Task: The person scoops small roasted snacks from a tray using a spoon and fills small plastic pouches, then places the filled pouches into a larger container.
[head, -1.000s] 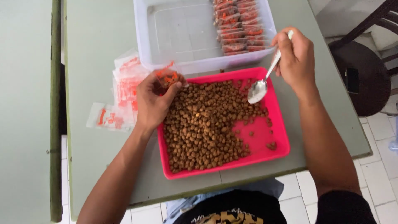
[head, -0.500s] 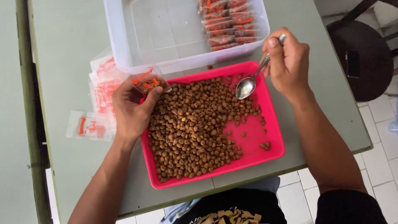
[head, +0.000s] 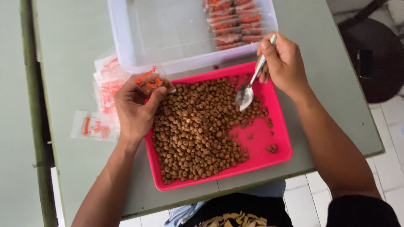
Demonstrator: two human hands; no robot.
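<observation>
A grey-green laminate table [head: 75, 46] carries a clear plastic bin [head: 139, 42] of filled packets [head: 235, 21] and a shallow pink plastic tray [head: 277, 143] heaped with small brown round pellets [head: 198, 134]; white floor tiles [head: 391, 147] and a dark chair [head: 374, 59] lie beyond. The left hand [head: 134, 105] pinches a small clear orange-printed plastic bag [head: 149, 82] over the tray's corner, while the right hand [head: 284, 63] closes around a metal spoon [head: 248, 90], its bowl resting on the pellets. A tilted spoon or a bag mouth held too narrow could scatter pellets across the table and onto the tiles. Spare empty bags [head: 99, 122] sit just beside the tray.
</observation>
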